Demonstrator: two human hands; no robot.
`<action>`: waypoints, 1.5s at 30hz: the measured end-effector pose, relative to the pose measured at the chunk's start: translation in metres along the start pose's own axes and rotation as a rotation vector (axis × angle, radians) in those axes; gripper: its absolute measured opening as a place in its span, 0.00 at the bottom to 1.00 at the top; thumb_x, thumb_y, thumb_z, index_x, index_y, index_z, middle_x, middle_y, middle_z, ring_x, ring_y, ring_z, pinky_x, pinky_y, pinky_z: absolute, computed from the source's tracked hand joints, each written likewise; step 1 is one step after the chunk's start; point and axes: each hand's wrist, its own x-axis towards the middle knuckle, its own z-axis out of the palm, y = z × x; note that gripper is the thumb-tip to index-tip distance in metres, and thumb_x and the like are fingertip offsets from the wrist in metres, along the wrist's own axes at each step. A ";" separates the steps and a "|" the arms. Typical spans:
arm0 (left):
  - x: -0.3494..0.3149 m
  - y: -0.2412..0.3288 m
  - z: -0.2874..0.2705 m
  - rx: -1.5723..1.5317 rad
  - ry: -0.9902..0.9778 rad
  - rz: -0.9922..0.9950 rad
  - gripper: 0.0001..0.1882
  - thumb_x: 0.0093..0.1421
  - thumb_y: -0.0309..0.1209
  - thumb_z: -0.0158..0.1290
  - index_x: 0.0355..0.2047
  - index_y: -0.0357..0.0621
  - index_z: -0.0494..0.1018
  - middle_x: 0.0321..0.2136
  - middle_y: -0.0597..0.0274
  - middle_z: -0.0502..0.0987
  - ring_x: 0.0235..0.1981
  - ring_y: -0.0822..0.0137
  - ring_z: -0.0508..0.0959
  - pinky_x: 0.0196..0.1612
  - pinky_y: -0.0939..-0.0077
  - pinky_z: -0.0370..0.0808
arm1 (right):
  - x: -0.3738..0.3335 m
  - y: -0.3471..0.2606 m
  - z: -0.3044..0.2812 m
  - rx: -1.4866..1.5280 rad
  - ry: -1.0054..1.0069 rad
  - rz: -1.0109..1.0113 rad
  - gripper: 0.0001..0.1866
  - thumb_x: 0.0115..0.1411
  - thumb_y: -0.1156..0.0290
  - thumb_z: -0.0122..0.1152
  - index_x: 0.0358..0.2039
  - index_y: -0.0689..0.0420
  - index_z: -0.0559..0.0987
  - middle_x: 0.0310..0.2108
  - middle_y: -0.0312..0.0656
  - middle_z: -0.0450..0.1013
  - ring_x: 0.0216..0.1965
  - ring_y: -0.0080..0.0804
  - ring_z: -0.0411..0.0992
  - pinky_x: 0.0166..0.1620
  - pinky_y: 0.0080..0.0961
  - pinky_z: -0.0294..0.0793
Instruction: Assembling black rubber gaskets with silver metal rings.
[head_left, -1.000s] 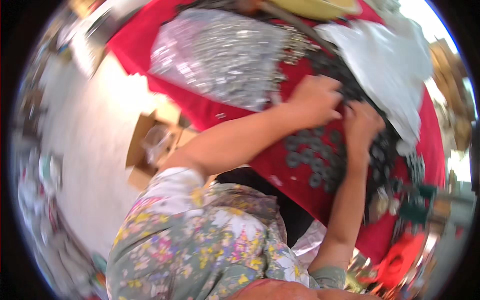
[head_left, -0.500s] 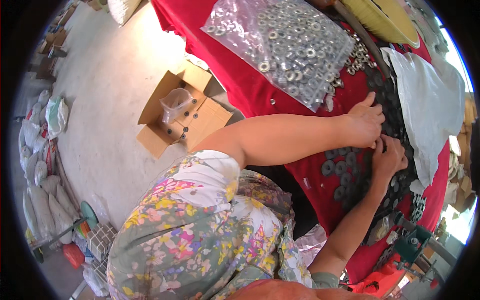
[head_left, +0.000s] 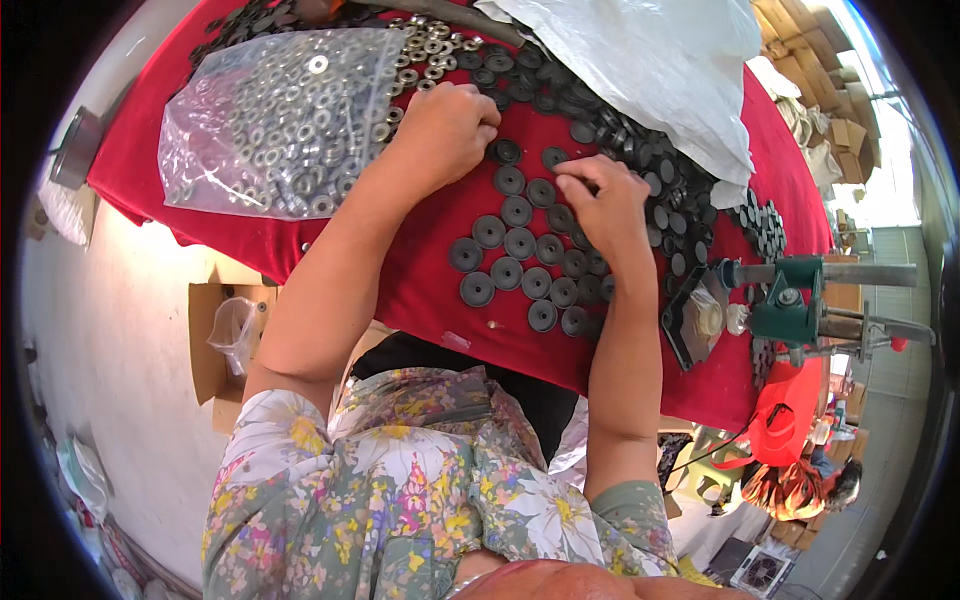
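Observation:
On the red cloth, my left hand [head_left: 448, 130] is at the edge of a loose pile of small metal bearings [head_left: 432, 52]. Its fingers are curled in, hiding whatever they hold. My right hand [head_left: 608, 205] is bent into a pinch, fingertips close beside a round black disc [head_left: 553, 157]; I cannot make out anything between them. Below and between my hands, several black discs with centre holes [head_left: 507, 272] lie flat in rough rows. Beyond my right hand spreads a heap of black discs [head_left: 655, 150]. A clear plastic bag of bearings [head_left: 290, 125] lies left of my left forearm.
A white sheet [head_left: 650, 70] borders the disc heap at the far side. To the right is a green hand press [head_left: 790, 300] with a metal bar. An open cardboard box [head_left: 208, 340] stands on the floor at left. A person in orange [head_left: 790, 490] is at lower right.
The view has swung right. My hands, close together before among the black discs, are now apart: the left by the loose bearings, the right by the discs.

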 end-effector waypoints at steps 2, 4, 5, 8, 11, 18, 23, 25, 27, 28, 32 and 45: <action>-0.003 0.002 0.001 0.003 -0.043 0.015 0.08 0.54 0.27 0.60 0.35 0.40 0.82 0.33 0.56 0.79 0.41 0.52 0.77 0.46 0.59 0.74 | -0.001 -0.006 0.001 -0.039 -0.012 0.012 0.05 0.55 0.66 0.66 0.33 0.48 0.85 0.33 0.34 0.78 0.43 0.38 0.74 0.56 0.44 0.58; -0.006 0.007 0.002 0.010 -0.142 0.076 0.11 0.50 0.25 0.63 0.36 0.42 0.82 0.36 0.58 0.78 0.43 0.52 0.75 0.48 0.59 0.72 | -0.002 -0.008 0.000 -0.030 -0.046 -0.010 0.05 0.54 0.67 0.67 0.33 0.49 0.85 0.32 0.34 0.78 0.44 0.38 0.73 0.57 0.45 0.57; -0.006 0.010 0.002 0.018 -0.146 0.085 0.11 0.50 0.25 0.63 0.36 0.42 0.82 0.36 0.58 0.78 0.43 0.52 0.75 0.48 0.59 0.72 | -0.002 -0.005 0.000 -0.009 -0.054 -0.022 0.05 0.54 0.68 0.68 0.32 0.49 0.85 0.32 0.34 0.77 0.43 0.38 0.73 0.57 0.45 0.56; -0.008 0.012 0.002 0.011 -0.215 0.110 0.14 0.48 0.24 0.64 0.38 0.44 0.82 0.40 0.59 0.76 0.45 0.53 0.74 0.50 0.59 0.70 | -0.002 -0.008 0.000 -0.026 -0.059 -0.013 0.04 0.54 0.68 0.68 0.32 0.50 0.85 0.31 0.35 0.77 0.43 0.37 0.73 0.57 0.45 0.56; -0.008 0.007 -0.002 0.083 -0.160 0.078 0.16 0.48 0.24 0.64 0.40 0.43 0.81 0.40 0.59 0.76 0.46 0.54 0.73 0.51 0.60 0.69 | 0.000 -0.003 0.001 -0.064 0.050 0.038 0.04 0.55 0.69 0.67 0.33 0.50 0.84 0.32 0.34 0.77 0.43 0.37 0.73 0.57 0.44 0.56; -0.004 -0.007 -0.016 -0.113 -0.163 -0.107 0.16 0.51 0.20 0.61 0.42 0.37 0.80 0.40 0.56 0.76 0.43 0.55 0.77 0.47 0.65 0.74 | 0.000 0.007 0.013 -0.088 0.204 -0.024 0.06 0.57 0.72 0.66 0.35 0.51 0.84 0.33 0.34 0.77 0.41 0.36 0.73 0.56 0.42 0.57; -0.003 -0.002 -0.018 -0.097 -0.221 -0.183 0.16 0.51 0.19 0.60 0.43 0.35 0.79 0.39 0.54 0.76 0.40 0.57 0.78 0.45 0.67 0.75 | 0.001 0.009 0.014 -0.100 0.251 -0.028 0.06 0.56 0.73 0.66 0.35 0.51 0.84 0.33 0.35 0.78 0.40 0.36 0.74 0.55 0.41 0.58; -0.003 -0.002 -0.019 -0.096 -0.198 -0.159 0.15 0.52 0.19 0.59 0.42 0.34 0.79 0.39 0.55 0.76 0.39 0.58 0.79 0.44 0.67 0.76 | 0.001 0.010 0.015 -0.108 0.253 -0.030 0.06 0.56 0.73 0.66 0.35 0.51 0.84 0.33 0.35 0.78 0.40 0.36 0.74 0.54 0.40 0.58; -0.005 -0.010 -0.023 -0.055 -0.159 -0.116 0.15 0.52 0.19 0.59 0.42 0.34 0.79 0.39 0.54 0.76 0.38 0.58 0.79 0.43 0.67 0.76 | 0.000 0.011 0.016 -0.118 0.254 -0.033 0.06 0.56 0.73 0.66 0.35 0.51 0.84 0.33 0.35 0.77 0.40 0.37 0.74 0.54 0.40 0.58; -0.005 -0.010 -0.026 -0.015 -0.120 -0.072 0.15 0.52 0.19 0.59 0.42 0.34 0.79 0.39 0.54 0.76 0.37 0.58 0.79 0.43 0.66 0.76 | 0.000 0.012 0.015 -0.164 0.253 -0.013 0.06 0.56 0.73 0.67 0.35 0.51 0.84 0.33 0.35 0.77 0.40 0.37 0.74 0.54 0.40 0.58; -0.008 -0.006 -0.044 -0.160 -0.240 -0.237 0.17 0.50 0.20 0.61 0.42 0.35 0.79 0.40 0.52 0.75 0.37 0.56 0.79 0.43 0.65 0.76 | 0.000 0.011 0.017 -0.165 0.267 -0.029 0.07 0.55 0.74 0.67 0.36 0.51 0.84 0.32 0.36 0.76 0.40 0.37 0.73 0.53 0.40 0.59; -0.007 -0.008 -0.030 0.063 -0.242 -0.085 0.18 0.49 0.23 0.62 0.42 0.36 0.79 0.39 0.51 0.76 0.41 0.49 0.78 0.46 0.62 0.75 | -0.005 -0.011 -0.001 -0.034 -0.096 -0.094 0.07 0.54 0.76 0.61 0.29 0.51 0.85 0.32 0.34 0.76 0.40 0.35 0.73 0.56 0.42 0.59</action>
